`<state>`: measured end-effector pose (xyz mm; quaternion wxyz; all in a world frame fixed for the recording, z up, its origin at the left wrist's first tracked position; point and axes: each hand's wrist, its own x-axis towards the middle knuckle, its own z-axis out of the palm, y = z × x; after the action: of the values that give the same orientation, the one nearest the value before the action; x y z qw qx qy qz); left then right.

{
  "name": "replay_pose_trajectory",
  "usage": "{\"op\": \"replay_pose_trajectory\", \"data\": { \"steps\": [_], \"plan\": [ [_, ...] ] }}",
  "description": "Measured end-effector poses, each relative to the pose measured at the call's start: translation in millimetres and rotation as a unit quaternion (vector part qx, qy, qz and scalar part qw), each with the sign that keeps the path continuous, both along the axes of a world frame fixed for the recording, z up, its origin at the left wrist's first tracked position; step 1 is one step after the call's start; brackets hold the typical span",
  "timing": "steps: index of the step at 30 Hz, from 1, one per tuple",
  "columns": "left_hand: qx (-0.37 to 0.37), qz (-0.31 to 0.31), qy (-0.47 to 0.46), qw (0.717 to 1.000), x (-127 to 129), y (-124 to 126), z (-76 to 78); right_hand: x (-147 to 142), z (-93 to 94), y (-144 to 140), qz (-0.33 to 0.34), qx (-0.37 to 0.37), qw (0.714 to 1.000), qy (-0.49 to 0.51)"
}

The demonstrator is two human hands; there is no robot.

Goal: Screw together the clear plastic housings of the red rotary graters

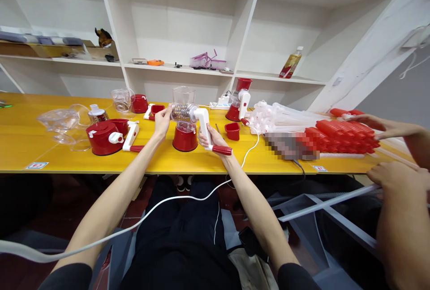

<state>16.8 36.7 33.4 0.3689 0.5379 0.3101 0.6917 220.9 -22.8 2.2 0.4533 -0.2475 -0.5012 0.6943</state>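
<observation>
A rotary grater with a red base (185,139), clear hopper and metal drum stands on the yellow table (27,142) in front of me. My left hand (162,122) touches the open end of the drum on its left side. My right hand (210,136) grips the grater's white crank (204,122), whose red knob (221,149) sticks out to the right. A small red cup (232,131) sits just right of my right hand.
A second red grater base with a white crank (109,136) lies left, beside clear plastic covers (60,122). Another assembled grater (239,100) stands behind. Stacked red parts (342,136) and white parts (278,117) lie right, where another person's hands (386,126) work. A white cable (188,198) hangs off the table.
</observation>
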Motion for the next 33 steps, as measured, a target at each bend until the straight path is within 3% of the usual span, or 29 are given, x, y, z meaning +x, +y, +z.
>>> {"op": "replay_pose_trajectory", "data": {
  "steps": [9,14,19,25,29,33],
  "plan": [
    [-0.043,-0.040,-0.031,0.998,-5,0,1.3,22,11.3,-19,-0.084,0.016,0.993,-0.081],
    [-0.080,-0.087,-0.042,0.992,-17,4,3.8,31,28.0,-18,-0.171,0.018,0.965,-0.198],
    [-0.094,-0.111,-0.053,0.988,-25,3,1.8,30,29.2,-15,-0.261,0.005,0.900,-0.349],
    [-0.113,-0.097,-0.055,0.987,-39,7,-0.7,22,20.3,-10,-0.322,0.015,0.785,-0.529],
    [-0.117,-0.045,-0.046,0.991,-51,10,-0.6,14,17.8,-6,-0.310,0.023,0.725,-0.615],
    [-0.121,0.067,-0.033,0.990,-63,15,-0.7,7,15.5,-4,-0.297,0.025,0.682,-0.668]
  ]
}}
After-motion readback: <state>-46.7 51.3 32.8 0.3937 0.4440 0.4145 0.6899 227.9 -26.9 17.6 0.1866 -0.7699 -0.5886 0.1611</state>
